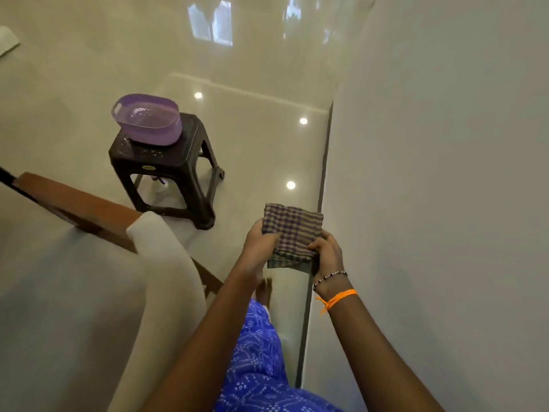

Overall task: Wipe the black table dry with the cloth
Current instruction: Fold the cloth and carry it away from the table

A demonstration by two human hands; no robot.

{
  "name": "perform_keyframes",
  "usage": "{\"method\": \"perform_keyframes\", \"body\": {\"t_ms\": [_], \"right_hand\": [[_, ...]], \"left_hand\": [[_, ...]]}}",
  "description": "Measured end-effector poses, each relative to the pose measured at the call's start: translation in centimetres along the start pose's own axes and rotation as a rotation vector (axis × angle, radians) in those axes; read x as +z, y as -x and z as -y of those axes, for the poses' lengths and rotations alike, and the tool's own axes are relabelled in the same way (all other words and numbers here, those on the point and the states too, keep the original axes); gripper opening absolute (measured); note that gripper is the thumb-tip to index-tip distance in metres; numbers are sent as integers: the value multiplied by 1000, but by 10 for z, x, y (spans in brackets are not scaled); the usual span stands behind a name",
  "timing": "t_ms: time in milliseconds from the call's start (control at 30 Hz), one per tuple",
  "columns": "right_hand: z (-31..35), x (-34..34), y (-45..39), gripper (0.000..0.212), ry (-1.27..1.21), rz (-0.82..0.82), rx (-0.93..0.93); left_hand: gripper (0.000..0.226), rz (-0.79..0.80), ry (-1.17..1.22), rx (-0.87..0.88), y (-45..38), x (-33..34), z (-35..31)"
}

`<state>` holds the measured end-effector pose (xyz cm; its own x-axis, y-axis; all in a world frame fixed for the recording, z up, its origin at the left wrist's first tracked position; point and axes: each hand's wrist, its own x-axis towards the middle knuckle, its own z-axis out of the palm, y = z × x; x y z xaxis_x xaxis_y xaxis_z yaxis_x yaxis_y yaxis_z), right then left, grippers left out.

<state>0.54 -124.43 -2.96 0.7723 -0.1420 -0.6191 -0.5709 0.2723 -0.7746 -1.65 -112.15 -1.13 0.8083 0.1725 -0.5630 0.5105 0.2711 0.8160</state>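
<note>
The person stands over a glossy pale floor, both arms reaching forward into the lower middle of the frame. Between the hands is a folded checked cloth (292, 233), purple and beige, held up in the air near the wall on the right. The left hand (261, 242) grips the cloth's left edge, fingers curled round it. The right hand (325, 252) pinches the lower right corner, thumb on top; a beaded bracelet and an orange thread sit on that wrist.

The black table (166, 162) stands well apart from the cloth, toward the upper left of the frame. It is a small dark plastic piece, stool-like, and a purple basket (148, 120) rests on its top, covering much of the surface. Whether the top is wet, I cannot tell from here.

The cloth looks light and limp, thin woven cotton by the look of it, folded into a neat square of several layers. It should not slip or tear, but it will flop open if taken by one corner only. I would say the best hold is flat under a spread palm, or bunched from above at the middle, so the layers stay together as a pad. The basket will probably need lifting off before the whole top can be reached.

A wooden chair with a pale cushion (154, 239) fills the lower left.
</note>
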Motion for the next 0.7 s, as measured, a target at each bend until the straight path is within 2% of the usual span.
{"method": "perform_keyframes", "body": {"t_ms": [100,267,500,700], "right_hand": [[24,42,-56,43,96,11,0],[65,132,-138,33,274,149,51],[120,243,-225,34,284,329,66],[177,337,-338,37,371,373,89]], "left_hand": [[42,-71,32,-17,-57,-4,-30],[41,-215,110,-34,-151,-30,-98],[48,-347,139,-33,-258,-63,-190],[35,-438,154,-15,-372,-69,-260]]}}
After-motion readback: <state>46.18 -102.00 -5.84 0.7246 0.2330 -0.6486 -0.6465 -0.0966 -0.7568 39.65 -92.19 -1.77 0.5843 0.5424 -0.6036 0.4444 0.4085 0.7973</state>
